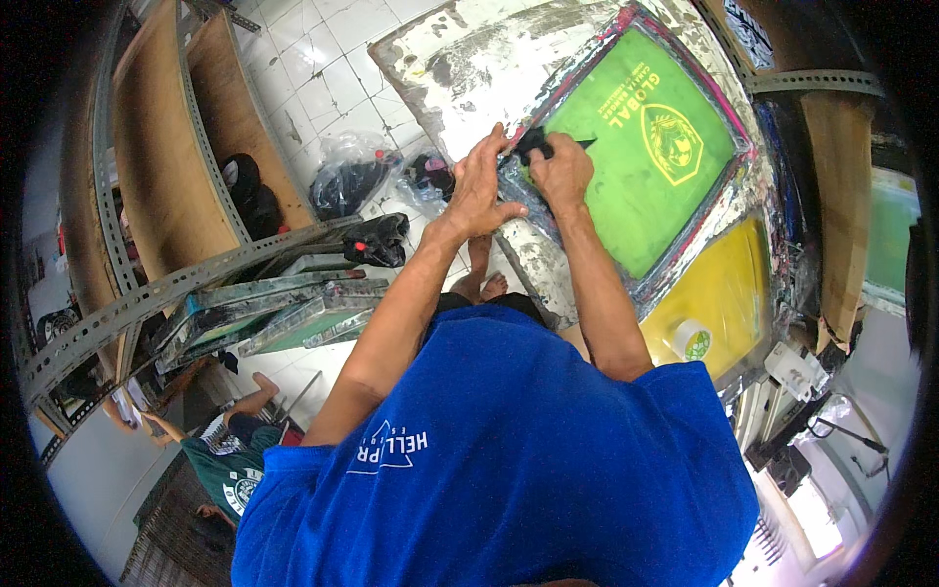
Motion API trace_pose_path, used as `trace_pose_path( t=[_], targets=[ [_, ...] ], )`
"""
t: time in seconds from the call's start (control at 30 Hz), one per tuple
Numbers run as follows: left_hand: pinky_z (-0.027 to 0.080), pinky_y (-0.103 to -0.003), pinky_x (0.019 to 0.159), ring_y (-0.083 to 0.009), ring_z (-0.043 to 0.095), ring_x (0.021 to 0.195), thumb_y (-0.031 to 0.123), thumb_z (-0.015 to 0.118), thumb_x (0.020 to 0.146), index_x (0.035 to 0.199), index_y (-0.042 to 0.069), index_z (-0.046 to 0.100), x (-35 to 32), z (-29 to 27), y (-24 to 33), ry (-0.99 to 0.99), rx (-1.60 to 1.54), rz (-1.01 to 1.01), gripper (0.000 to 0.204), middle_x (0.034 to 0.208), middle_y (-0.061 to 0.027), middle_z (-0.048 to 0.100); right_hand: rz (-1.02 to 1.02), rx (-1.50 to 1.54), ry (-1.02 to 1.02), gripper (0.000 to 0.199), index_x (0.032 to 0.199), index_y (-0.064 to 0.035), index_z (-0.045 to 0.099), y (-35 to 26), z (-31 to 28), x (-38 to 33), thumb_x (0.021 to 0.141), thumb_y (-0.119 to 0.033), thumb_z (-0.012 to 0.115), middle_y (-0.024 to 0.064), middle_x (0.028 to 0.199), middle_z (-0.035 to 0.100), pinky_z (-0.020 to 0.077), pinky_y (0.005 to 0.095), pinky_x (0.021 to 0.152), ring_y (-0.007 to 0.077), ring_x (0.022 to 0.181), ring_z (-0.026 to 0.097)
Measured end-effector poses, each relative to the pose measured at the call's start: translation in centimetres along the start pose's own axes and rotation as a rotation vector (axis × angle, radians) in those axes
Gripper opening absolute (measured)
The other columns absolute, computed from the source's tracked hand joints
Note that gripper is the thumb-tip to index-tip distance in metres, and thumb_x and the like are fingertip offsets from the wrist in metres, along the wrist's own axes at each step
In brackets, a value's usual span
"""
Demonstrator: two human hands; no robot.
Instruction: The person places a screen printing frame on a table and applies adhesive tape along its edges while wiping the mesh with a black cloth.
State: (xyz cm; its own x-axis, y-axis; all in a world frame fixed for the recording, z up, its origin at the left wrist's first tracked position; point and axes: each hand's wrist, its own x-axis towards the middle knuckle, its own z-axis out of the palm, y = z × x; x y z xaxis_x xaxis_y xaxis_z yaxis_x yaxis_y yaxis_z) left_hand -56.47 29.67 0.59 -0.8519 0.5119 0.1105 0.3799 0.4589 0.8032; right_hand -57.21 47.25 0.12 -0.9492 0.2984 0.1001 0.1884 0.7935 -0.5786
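Note:
A screen-printing frame with a bright green mesh [616, 210] lies tilted across the paint-stained table [460, 78]. Yellow lettering and a shield-shaped emblem show on the mesh. My right hand [563, 176] is closed on a bunched black cloth [533, 144] at the frame's near left corner; a dark pointed end sticks out past the fingers over the mesh. Beside it, my left hand [476, 189] rests along the frame's left edge, fingers stretched out and thumb apart, with no object seen in it. What lies beneath both palms is hidden.
A yellow panel [719, 293] with a white tape roll [693, 339] on it lies right of the frame. At left stand a metal-and-wood shelf rack [156, 147], stacked frames [264, 318] and a black plastic bag [377, 240]. Another person [230, 470] is at lower left.

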Motion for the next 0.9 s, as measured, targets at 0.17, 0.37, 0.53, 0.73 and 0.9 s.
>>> trace_pose_path(
  t=[0.17,0.37,0.53,0.73,0.9],
  targets=[
    [0.023,-0.050,0.113,-0.0367,0.029,0.142,0.034,0.091,0.058,0.153,0.004,0.015,0.0,0.1,-0.4,0.006,0.009,0.004,0.126,0.155,-0.0192,0.029,0.122,0.047,-0.040,0.029,0.088,-0.0034,0.073,0.7,-0.1,0.8,0.067,-0.023,0.073,0.0179,0.084,0.070,0.0526,0.0454,0.075,0.0386,0.081,0.067],
    [0.023,-0.050,0.112,-0.0356,0.027,0.143,0.028,0.092,0.056,0.150,0.006,0.019,-0.1,0.3,-0.3,-0.006,-0.003,-0.023,0.121,0.159,-0.0196,0.024,0.151,0.091,-0.334,0.029,0.081,-0.0035,0.075,-1.7,-0.5,-0.3,0.065,-0.028,0.079,0.0217,0.078,0.070,0.0544,0.0440,0.071,0.0380,0.077,0.070],
    [0.024,-0.050,0.112,-0.0350,0.030,0.141,0.027,0.094,0.055,0.154,0.006,0.014,0.0,0.6,-0.5,0.003,0.020,-0.026,0.129,0.150,-0.0174,0.035,0.174,-0.001,-0.332,0.030,0.080,-0.0040,0.076,-2.3,-0.6,0.0,0.066,-0.030,0.078,0.0221,0.078,0.071,0.0551,0.0440,0.071,0.0371,0.076,0.071],
    [0.023,-0.049,0.113,-0.0363,0.034,0.139,0.033,0.092,0.059,0.154,0.002,0.015,0.2,0.6,-1.0,0.026,-0.019,0.002,0.126,0.153,-0.0193,0.032,0.148,-0.179,-0.345,0.037,0.090,-0.0071,0.076,-1.8,-2.1,-1.7,0.066,-0.034,0.083,0.0202,0.090,0.072,0.0546,0.0442,0.079,0.0324,0.090,0.070],
    [0.017,-0.056,0.114,-0.0413,0.024,0.144,0.043,0.085,0.066,0.140,0.020,0.048,0.1,0.3,-1.0,-0.035,0.080,0.067,0.085,0.161,-0.0218,0.019,0.206,-0.237,-0.375,0.040,0.094,-0.0091,0.076,3.7,-7.7,-5.7,0.063,-0.033,0.084,0.0188,0.092,0.072,0.0535,0.0444,0.082,0.0342,0.093,0.068]
  ],
)
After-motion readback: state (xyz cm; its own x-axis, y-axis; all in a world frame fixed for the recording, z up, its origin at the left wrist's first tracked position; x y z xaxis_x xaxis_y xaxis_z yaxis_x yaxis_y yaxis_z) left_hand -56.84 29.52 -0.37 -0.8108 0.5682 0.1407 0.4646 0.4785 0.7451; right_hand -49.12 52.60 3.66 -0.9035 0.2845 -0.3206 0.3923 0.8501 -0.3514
